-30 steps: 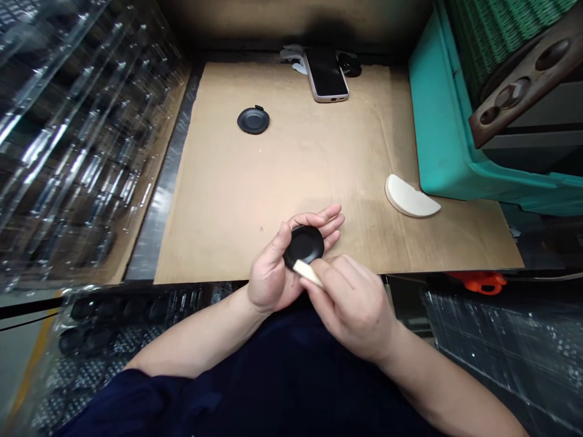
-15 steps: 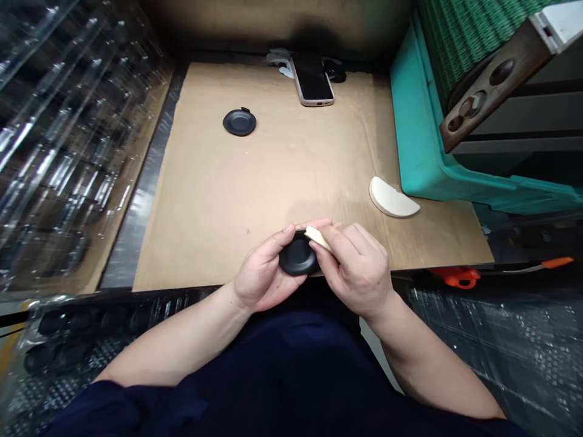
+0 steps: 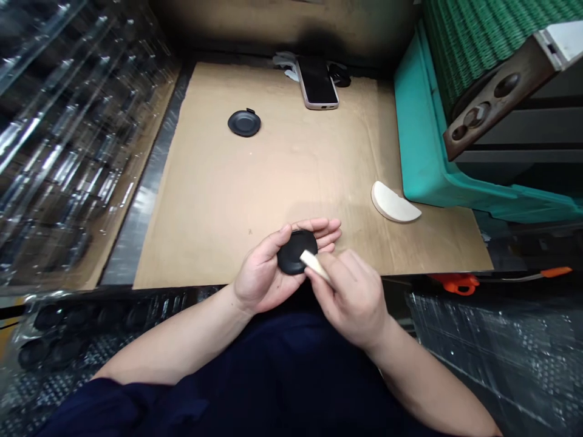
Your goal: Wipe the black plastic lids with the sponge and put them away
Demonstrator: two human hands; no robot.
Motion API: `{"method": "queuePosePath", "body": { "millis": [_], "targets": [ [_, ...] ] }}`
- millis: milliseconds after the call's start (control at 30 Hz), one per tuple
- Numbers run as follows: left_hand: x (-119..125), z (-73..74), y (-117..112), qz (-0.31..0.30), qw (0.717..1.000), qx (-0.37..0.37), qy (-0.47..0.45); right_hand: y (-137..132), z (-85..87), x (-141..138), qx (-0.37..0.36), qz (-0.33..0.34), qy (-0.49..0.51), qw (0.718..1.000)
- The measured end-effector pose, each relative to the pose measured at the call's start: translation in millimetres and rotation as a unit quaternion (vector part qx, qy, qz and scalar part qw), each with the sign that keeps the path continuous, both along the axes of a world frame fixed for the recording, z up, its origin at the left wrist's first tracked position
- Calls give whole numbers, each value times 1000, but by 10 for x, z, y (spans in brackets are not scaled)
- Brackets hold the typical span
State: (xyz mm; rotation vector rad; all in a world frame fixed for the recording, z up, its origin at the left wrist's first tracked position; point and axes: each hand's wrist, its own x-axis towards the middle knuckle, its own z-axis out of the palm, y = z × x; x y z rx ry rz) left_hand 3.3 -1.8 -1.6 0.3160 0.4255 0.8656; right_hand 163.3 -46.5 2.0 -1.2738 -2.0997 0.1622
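L hand (image 3: pixel 259 270) cupped, fingers curled round black disc (image 3: pixel 296 252) to brace it; R hand (image 3: pixel 350 303) fingers pinch cream sponge (image 3: pixel 314 266) against disc face.

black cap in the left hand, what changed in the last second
The right hand drew the cream pad down from the upper rim of the black cap toward its lower right. The left hand still cradles the cap. The phone, second black cap and half-moon white piece stayed on the cardboard.

We see dim, even light, with glare streaking the edge-warped clear plastic trays (image 3: pixel 68 145) left of the left hand (image 3: pixel 257 273).
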Motion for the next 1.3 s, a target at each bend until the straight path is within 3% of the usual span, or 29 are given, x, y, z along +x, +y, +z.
{"method": "queuePosePath", "body": {
  "millis": [100, 300, 500, 700, 833, 1033, 1200, 1300],
  "targets": [
    [2, 7, -10, 24, 999, 20, 10, -58, -4, -48, -22, 35, 12, 999],
    [23, -5, -13, 23, 999, 45, 13, -74, -51, -113, 6, -39, 0, 999],
    [2, 30, -16, 18, 998, 52, -7, -214, -2, -193, -27, 85, 41, 995],
    [-23, 38, -7, 1, 996, 82, -21, -216, 57, -32, 30, -11, 48, 998],
    [-13, 34, -16, 8, 996, 87, -7, -140, 68, -135, 36, 16, 18, 999],
    [-18, 34, -36, 3, 995, 102, 11, -17, 60, -308, 73, 22, 55, 996],
    [-34, 36, -23, -7, 996, 85, -6, -105, 104, -237, 36, 80, 21, 996],
    [-30, 39, -25, -13, 996, 85, -14, -85, 134, -156, 41, 53, 34, 997]
  ]
}}
